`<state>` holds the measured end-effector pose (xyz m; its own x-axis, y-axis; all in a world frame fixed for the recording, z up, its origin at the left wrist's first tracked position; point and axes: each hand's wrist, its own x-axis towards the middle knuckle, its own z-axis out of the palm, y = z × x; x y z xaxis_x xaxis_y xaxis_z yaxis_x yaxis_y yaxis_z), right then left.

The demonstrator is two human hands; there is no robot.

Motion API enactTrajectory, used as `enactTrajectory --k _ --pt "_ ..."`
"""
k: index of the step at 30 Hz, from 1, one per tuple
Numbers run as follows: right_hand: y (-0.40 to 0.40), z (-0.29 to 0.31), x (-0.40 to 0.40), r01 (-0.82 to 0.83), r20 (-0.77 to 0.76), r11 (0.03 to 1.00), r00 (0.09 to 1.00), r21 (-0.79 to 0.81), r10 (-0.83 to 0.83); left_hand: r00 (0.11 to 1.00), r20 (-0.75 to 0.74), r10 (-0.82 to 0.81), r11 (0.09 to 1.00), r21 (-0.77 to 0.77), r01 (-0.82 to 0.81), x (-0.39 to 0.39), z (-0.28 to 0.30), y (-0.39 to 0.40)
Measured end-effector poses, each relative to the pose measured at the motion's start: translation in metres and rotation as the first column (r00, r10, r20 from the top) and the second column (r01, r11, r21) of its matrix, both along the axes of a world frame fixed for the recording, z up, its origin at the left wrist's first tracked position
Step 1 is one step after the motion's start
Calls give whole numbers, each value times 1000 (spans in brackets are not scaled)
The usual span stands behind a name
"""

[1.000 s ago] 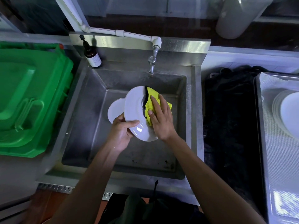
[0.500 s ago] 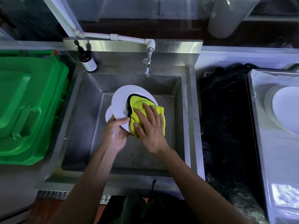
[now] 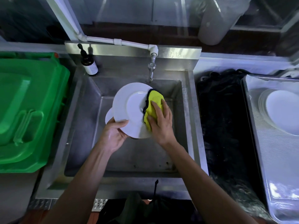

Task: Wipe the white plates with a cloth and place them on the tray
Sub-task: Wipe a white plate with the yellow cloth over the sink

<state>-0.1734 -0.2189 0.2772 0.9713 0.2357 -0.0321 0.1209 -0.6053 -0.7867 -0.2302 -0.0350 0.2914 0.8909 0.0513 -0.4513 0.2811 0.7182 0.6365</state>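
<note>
A white plate [image 3: 129, 109] is held up over the steel sink [image 3: 184, 110], tilted w/ its face toward the person. The left hand [image 3: 113, 135] grips it at the lower left rim, thumb curled over the front edge, fingers hidden behind. The plate sits above and to the right of that hand, approx. over the middle of the basin, just under the tap [image 3: 151, 70].

The right hand [image 3: 160, 123] lies flat on a yellow cloth [image 3: 153, 104] w/ a dark border, fingers fairly straight and spread, pressing the cloth against the plate's right side. The cloth covers the right rim and pokes out beyond the fingertips toward the back wall of the sink. Both forearms come up from the bottom of the view and meet at the plate, wrists nearly level.

A second plate [image 3: 109, 116] peeks out behind the held one, lower left; can't tell if it rests on the basin floor or is also in the left hand.

Far right, a metal tray [image 3: 258, 159] carries a stack of white plates [image 3: 281, 110], well apart from the sink, w/ a black mat [image 3: 226, 126] between. A green bin lid [image 3: 25, 107] is at left, and a dark pump bottle [image 3: 89, 65] stands at the sink's back left corner.
</note>
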Motion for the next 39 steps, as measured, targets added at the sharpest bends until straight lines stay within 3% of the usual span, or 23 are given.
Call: enactTrajectory --k 4,15,22,28,35,39 --pt "-2 4 12 43 -13 999 999 25 -43 996 -21 -83 996 30 84 -2 -3 16" --pt "7 20 28 46 40 982 998 -181 -40 923 -77 -377 899 208 385 5 -2 36" --pt "31 22 16 -5 85 966 996 -260 28 905 -99 -414 836 352 421 12 -4 26" --pt "34 25 7 -3 79 978 997 -208 19 906 -139 -400 766 492 414 24 -6 24" --pt "24 31 -2 25 141 992 990 -123 -8 917 -154 -369 625 689 367 46 -9 14" --pt "1 35 -1 97 144 982 987 -161 -74 881 -144 -450 417 839 350 55 -5 8"
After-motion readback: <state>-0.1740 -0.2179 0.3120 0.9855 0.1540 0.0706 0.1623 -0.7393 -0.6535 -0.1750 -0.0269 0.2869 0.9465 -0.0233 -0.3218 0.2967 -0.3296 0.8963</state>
